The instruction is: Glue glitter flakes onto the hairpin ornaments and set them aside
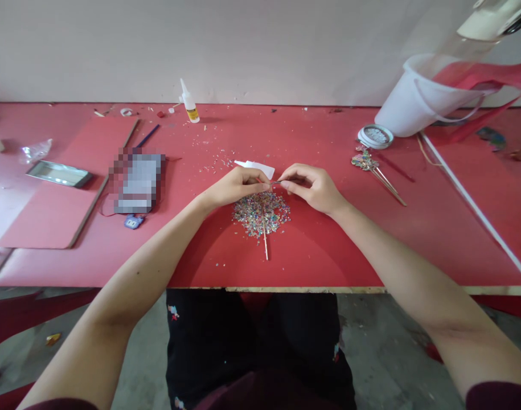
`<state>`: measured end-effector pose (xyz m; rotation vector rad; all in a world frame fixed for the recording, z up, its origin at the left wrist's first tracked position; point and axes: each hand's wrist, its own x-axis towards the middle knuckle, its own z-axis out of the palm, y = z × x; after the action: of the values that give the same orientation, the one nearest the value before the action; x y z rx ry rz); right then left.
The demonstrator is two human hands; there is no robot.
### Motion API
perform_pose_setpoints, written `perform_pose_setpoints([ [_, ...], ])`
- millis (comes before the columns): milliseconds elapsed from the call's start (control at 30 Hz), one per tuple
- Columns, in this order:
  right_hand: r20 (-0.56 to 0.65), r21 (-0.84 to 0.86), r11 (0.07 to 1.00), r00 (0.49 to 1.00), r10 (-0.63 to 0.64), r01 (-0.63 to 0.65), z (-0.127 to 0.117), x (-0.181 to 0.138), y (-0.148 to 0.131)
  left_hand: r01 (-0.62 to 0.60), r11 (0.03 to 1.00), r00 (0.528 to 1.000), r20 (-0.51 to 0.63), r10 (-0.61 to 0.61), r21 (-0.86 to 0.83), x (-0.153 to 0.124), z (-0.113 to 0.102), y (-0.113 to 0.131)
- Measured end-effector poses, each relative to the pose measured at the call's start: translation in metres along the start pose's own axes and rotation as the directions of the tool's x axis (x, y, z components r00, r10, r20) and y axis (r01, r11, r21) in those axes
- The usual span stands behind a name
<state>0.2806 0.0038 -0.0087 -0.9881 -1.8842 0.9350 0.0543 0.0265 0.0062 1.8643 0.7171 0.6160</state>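
My left hand (pixel 245 185) is closed, its fingertips pinched at the upper end of a thin gold hairpin (pixel 266 239) whose stick points toward the table's near edge. My right hand (pixel 311 185) pinches a thin dark metallic piece (pixel 277 182) that reaches to the left fingertips; its exact kind is too small to make out. Beneath both hands spreads a pile of glittering multicoloured chips (pixel 251 219). Just behind the fingers lies a white nozzled bottle (pixel 264 169), partly covered by my left hand. A decorated two-pronged hairpin (pixel 366 161) rests to the right.
A small glue bottle (pixel 190 105) stands at the back. Leftward are a phone-like blurred item (pixel 138 185), a shallow tin (pixel 59 173) and a red board (pixel 46 213). Rightward are a round container (pixel 375 136), a white bucket (pixel 414 97) and a long white strip (pixel 474 199).
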Motion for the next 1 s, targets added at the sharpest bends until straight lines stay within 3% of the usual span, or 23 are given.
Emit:
perform_pose_setpoints([
  [433,0.000,-0.050,0.997,0.998,-0.063,0.062,0.000,0.000,0.001,-0.002,1.000,1.000,-0.002,0.002,-0.013,0.000,0.000,-0.002],
  [733,-0.051,-0.352,0.892,0.945,-0.322,0.285,0.000,-0.002,-0.006,0.000,1.000,0.999,-0.050,-0.001,-0.017,0.001,0.001,-0.001],
  [1000,-0.113,-0.423,0.855,0.918,-0.379,0.301,0.002,-0.004,-0.010,-0.005,0.997,0.992,-0.124,-0.005,-0.082,-0.001,0.001,0.002],
])
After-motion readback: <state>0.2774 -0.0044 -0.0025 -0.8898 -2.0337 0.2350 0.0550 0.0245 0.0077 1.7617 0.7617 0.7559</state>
